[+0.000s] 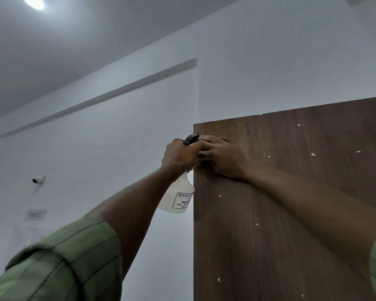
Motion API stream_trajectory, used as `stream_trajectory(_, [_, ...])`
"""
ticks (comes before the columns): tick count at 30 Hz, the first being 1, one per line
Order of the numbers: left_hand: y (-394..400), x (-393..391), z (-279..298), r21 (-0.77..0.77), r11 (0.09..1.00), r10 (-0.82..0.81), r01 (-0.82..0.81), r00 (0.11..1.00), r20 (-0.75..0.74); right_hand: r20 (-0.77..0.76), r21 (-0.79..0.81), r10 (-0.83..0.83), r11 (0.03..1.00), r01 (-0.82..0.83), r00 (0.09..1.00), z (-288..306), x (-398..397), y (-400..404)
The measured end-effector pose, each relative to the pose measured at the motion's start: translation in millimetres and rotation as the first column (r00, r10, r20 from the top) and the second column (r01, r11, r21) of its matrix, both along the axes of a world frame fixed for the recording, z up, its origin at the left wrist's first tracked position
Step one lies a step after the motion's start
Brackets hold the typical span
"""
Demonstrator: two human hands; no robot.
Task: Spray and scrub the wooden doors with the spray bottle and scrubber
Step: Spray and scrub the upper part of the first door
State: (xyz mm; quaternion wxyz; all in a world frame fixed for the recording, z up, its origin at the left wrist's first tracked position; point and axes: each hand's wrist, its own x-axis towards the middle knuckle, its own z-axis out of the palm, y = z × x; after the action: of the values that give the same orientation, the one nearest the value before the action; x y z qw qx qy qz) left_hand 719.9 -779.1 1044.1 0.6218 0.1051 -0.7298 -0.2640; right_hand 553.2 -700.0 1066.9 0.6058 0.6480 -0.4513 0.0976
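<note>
1. At the upper left corner of the wooden door (291, 213), both hands meet, raised high.
2. Left hand (179, 154) is wrapped round the neck of the spray bottle (178, 197), fingers curled tight, just left of the door's left edge.
3. Bottle's black trigger head (191, 139) pokes up above the left hand, touching or almost touching the door's edge.
4. Translucent white bottle body hangs below the left hand, right beside the door's edge; the printed label is partly cut off by that edge.
5. Right hand (224, 158) lies on the door face near the same corner, fingers reaching left toward the bottle head. Fingers are partly bent; cannot tell whether they grip anything, and nothing is clearly visible under them.
6. Scrubber: cannot make it out in this view.
7. Door is dark brown wood grain, with small white flecks (313, 154) scattered right of and below the hands.
8. Both arms have green sleeves (63, 263), left of and below the door's corner.
9. White wall (117, 170) left of the door carries a small wall camera (38, 180) and a sign reading WS13 (35, 214).
10. A ceiling lamp (34, 1) glows far up and left of the door.
</note>
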Motion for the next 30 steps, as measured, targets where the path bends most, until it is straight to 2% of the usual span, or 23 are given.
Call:
stream_trajectory(1, [0,2,1,-0.003,1.000,-0.002,0.002,1.000,0.004,-0.050,0.047,-0.023,0.999,0.025,0.999,6,0,5])
stream_trajectory(2, [1,3,3,-0.004,1.000,-0.004,0.004,1.000,0.013,-0.053,0.023,-0.036,0.999,0.037,0.998,22,-1,6])
stream_trajectory(4, [2,5,6,-0.009,1.000,-0.004,0.004,1.000,0.029,0.103,-0.136,-0.033,0.990,0.047,0.994,59,2,3])
stream_trajectory(6, [3,4,7,-0.014,1.000,0.007,-0.007,1.000,0.031,0.284,-0.254,0.009,0.965,0.067,0.959,70,14,-1])
stream_trajectory(7, [3,4,7,-0.015,1.000,0.011,-0.011,1.000,0.025,0.267,-0.265,0.025,0.963,0.049,0.964,63,20,-2])
stream_trajectory(8, [4,6,6,-0.015,1.000,0.012,-0.011,1.000,0.022,0.183,-0.220,0.035,0.975,0.006,0.982,49,23,-4])
stream_trajectory(10, [3,6,5,-0.010,1.000,0.012,-0.012,1.000,0.027,-0.028,-0.020,0.041,0.999,-0.042,0.999,17,14,-4])
stream_trajectory(12, [3,6,4,-0.006,1.000,0.016,-0.016,0.999,0.036,-0.090,0.082,0.000,0.997,0.007,0.996,16,3,7])
stream_trajectory(13, [3,6,4,-0.004,1.000,0.014,-0.014,0.999,0.040,-0.052,0.037,-0.003,0.999,0.005,0.999,28,-2,12])
stream_trajectory(16, [5,4,0,-0.012,1.000,0.014,-0.013,0.999,0.052,0.284,-0.254,0.036,0.966,0.039,0.958,58,-4,20])
stream_trajectory(17, [5,4,-1,-0.016,1.000,0.014,-0.013,0.998,0.054,0.339,-0.301,0.038,0.951,0.071,0.940,56,0,20])
stream_trajectory(18, [6,4,-2,-0.019,1.000,0.016,-0.015,0.998,0.056,0.327,-0.291,0.033,0.954,0.067,0.944,46,5,19])
stream_trajectory(19, [6,5,-3,-0.019,1.000,0.017,-0.016,0.998,0.055,0.246,-0.215,0.013,0.976,0.041,0.969,28,7,19])
stream_trajectory(21, [7,6,-3,-0.013,1.000,0.017,-0.017,0.999,0.045,-0.009,0.037,-0.040,0.999,0.041,0.999,-9,-3,22])
stream_trajectory(22, [7,6,-4,-0.012,1.000,0.020,-0.020,0.999,0.044,-0.090,0.118,-0.073,0.990,0.083,0.993,-15,-8,32])
stream_trajectory(23, [8,5,-3,-0.011,1.000,0.020,-0.020,0.999,0.042,-0.120,0.127,-0.092,0.986,0.107,0.989,-7,-16,41])
stream_trajectory(24, [8,5,-3,-0.008,1.000,0.016,-0.016,0.999,0.040,-0.073,0.075,-0.102,0.991,0.108,0.992,6,-25,47])
stream_trajectory(25, [9,4,-3,-0.004,1.000,0.008,-0.008,0.999,0.040,0.045,-0.016,-0.090,0.996,0.091,0.995,21,-32,55])
stream_trajectory(27, [11,1,-5,-0.002,1.000,-0.002,0.002,0.999,0.051,0.312,-0.251,-0.012,0.963,0.094,0.950,42,-33,63])
stream_trajectory(28, [13,-1,-6,-0.013,1.000,0.001,0.000,0.998,0.062,0.383,-0.317,0.003,0.940,0.128,0.924,40,-29,62])
stream_trajectory(29, [14,-3,-7,-0.025,1.000,0.008,-0.007,0.997,0.071,0.390,-0.324,-0.016,0.933,0.153,0.921,31,-24,59])
stream_trajectory(30, [17,-5,-8,-0.030,0.999,0.017,-0.014,0.997,0.081,0.331,-0.258,-0.053,0.955,0.144,0.942,17,-19,56])
